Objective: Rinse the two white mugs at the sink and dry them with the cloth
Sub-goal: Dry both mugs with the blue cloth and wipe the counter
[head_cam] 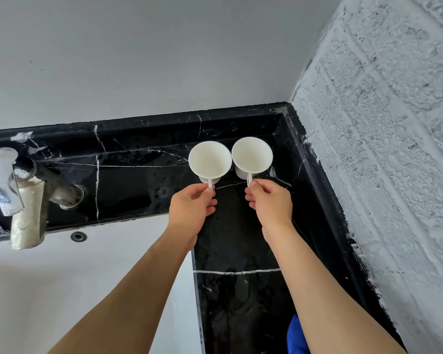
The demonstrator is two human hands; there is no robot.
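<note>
Two white mugs stand upright side by side, rims touching, in the back right corner of the black marble counter (241,251). My left hand (192,205) pinches the handle of the left mug (209,160). My right hand (271,203) pinches the handle of the right mug (252,155). Both mugs look empty inside. A blue cloth (296,335) lies on the counter near the bottom edge, partly hidden behind my right forearm.
A chrome faucet (18,198) sticks out at the left over the white sink (62,277), with an overflow hole (78,236) in the sink's back wall. A rough white wall (381,149) bounds the counter on the right, a smooth grey wall behind.
</note>
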